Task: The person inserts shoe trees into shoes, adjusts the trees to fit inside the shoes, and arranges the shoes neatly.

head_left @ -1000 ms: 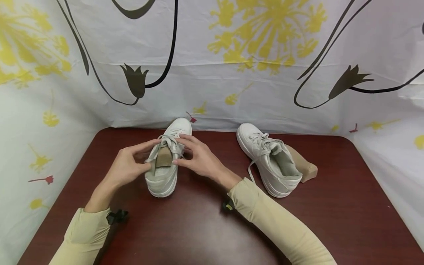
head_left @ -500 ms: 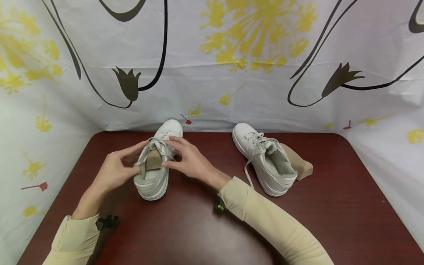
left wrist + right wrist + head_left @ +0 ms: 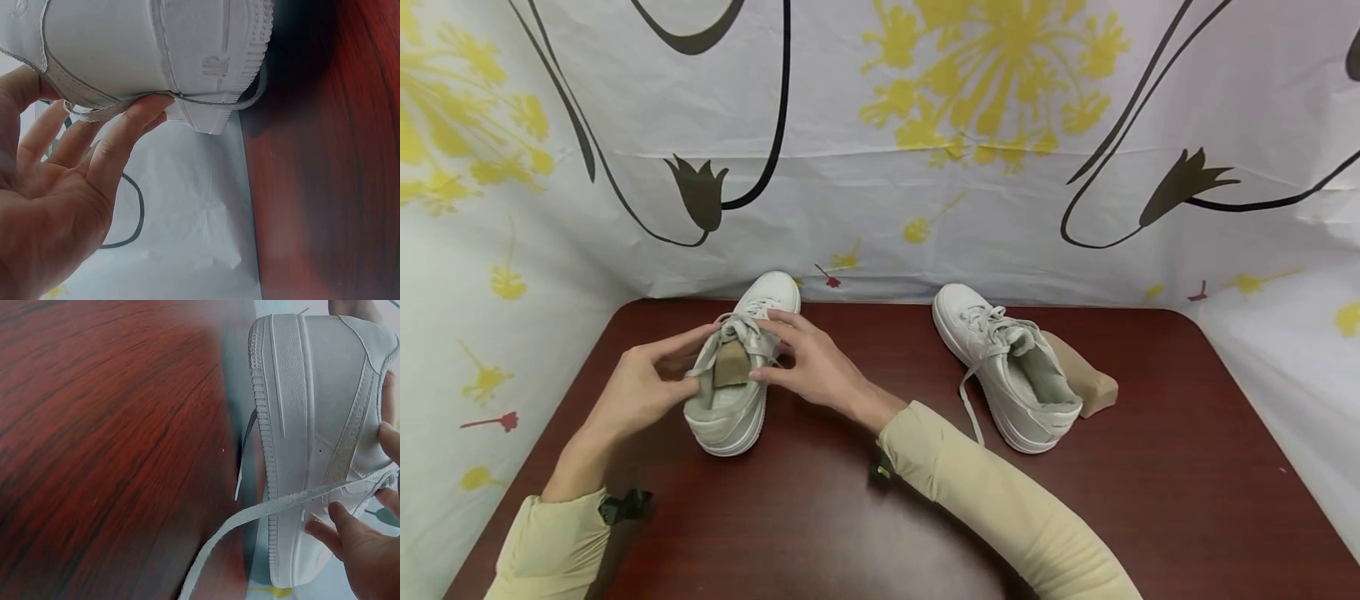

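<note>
The left hand [image 3: 635,385] has its fingers loosely bent and the right hand [image 3: 812,362] is half closed, the two holding opposite sides of the left white lace-up sneaker [image 3: 728,428] between thumbs and fingers, its long axis running from near heel to far toe, slightly rightward. Inside its opening sits a brown insert [image 3: 731,365], between both thumbs. Well to the right, nearer the right hand, the second sneaker [image 3: 1003,385] lies beside another brown insert [image 3: 1081,377].
</note>
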Demonstrator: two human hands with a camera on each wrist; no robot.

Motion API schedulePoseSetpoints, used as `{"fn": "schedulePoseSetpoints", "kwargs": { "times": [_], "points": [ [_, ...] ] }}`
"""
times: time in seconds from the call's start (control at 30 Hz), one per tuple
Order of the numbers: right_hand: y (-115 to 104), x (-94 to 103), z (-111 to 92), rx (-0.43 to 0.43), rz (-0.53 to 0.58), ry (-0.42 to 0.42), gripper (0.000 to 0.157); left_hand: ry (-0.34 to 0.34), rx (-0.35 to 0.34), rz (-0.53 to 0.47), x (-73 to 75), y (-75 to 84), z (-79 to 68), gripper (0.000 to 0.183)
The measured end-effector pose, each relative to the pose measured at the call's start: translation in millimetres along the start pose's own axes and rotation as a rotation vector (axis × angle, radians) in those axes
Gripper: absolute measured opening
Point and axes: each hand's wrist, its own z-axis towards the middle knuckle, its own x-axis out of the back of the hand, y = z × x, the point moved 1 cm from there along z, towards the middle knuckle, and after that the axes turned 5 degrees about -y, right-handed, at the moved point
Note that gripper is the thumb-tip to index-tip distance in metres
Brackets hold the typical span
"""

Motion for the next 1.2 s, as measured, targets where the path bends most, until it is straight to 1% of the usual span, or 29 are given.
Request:
{"fn": "schedulePoseSetpoints", "kwargs": {
  "times": [0.17, 0.27, 0.37, 0.43, 0.53, 0.67, 0.87, 1.03, 1.13, 1.2],
  "points": [
    [-2, -2.6, 3, -0.004, 0.026, -0.003, 0.069, 0.0, -0.018, -0.01, 4.1, -1.1, -0.6, 0.072],
    [-2, -5.0, 5, -0.015, 0.063, -0.015, 0.069, -0.008, -0.019, -0.016, 6.0, -2.6, -0.8, 0.071],
    [-2, -7.6, 7, -0.021, 0.07, -0.021, 0.069, -0.013, -0.018, -0.014, 7.4, -4.9, -1.1, 0.07],
    [-2, -9.0, 8, -0.016, 0.047, -0.021, 0.069, -0.01, -0.016, -0.013, 8.4, -6.9, -1.5, 0.069],
    [-2, -10.3, 11, -0.009, -0.021, -0.013, 0.069, -0.004, -0.015, -0.018, 9.7, -10.0, -1.3, 0.069],
    [-3, -13.6, 14, -0.017, -0.083, -0.009, 0.069, -0.013, -0.016, -0.032, 11.0, -15.1, -1.9, 0.068],
    [-5, -25.3, 18, -0.021, -0.073, -0.031, 0.07, -0.014, -0.017, -0.045, 15.0, -23.5, -8.5, 0.068],
    [-8, -32.0, 23, -0.025, -0.077, -0.025, 0.07, -0.007, -0.018, -0.056, 19.7, -28.1, -12.0, 0.068],
    [-10, -34.4, 26, -0.023, -0.075, -0.019, 0.07, 0.002, -0.02, -0.075, 22.4, -30.8, -13.2, 0.068],
    [-11, -36.0, 28, -0.02, -0.076, -0.02, 0.07, 0.002, -0.017, -0.105, 23.6, -32.8, -13.7, 0.067]
  ]
}}
